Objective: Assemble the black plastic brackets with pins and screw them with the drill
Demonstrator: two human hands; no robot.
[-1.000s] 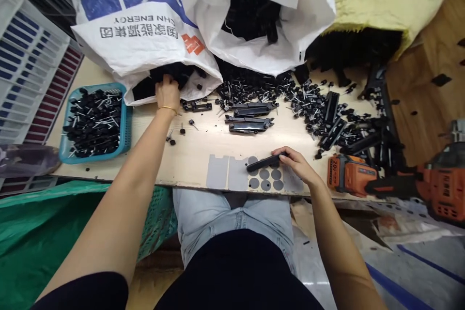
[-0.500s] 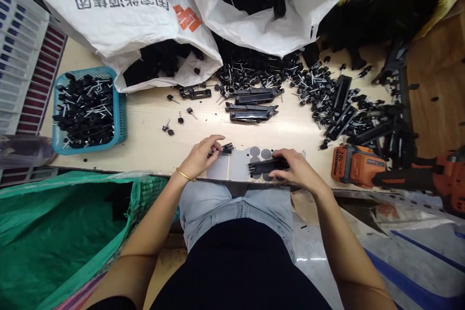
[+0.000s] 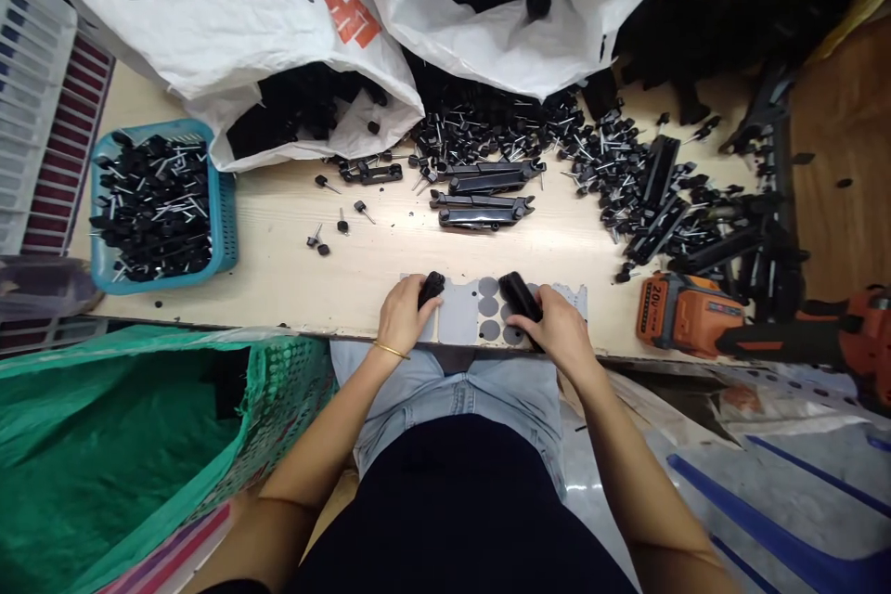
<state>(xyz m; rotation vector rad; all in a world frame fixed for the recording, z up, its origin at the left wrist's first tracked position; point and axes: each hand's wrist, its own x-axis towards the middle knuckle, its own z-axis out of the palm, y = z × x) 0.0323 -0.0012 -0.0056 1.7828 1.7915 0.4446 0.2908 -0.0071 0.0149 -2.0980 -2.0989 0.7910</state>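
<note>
Head view: a slip over the near edge is the likeliest trouble

Left of a flat grey rectangular patch (image 3: 458,314) on the pale wood-coloured table (image 3: 292,269), the left hand (image 3: 402,316) has its fingers closed around a black plastic piece (image 3: 432,286), mostly hidden. Right of the patch, the right hand (image 3: 565,329) is clamped on a tilted black plastic bar (image 3: 519,293), its lower end close to the table's near edge. Should that grip loosen, the bar could drop off there. The left piece could twist, as only one end shows; its facing cannot be told. Beyond the patch, two long glossy black plastic assemblies (image 3: 484,212) lie near loose black-headed, metal-stemmed knobs (image 3: 605,144), which a careless reach could scatter. Well right of the patch, an orange-and-black power tool (image 3: 686,316) could be knocked if the right hand swings outward.
</note>
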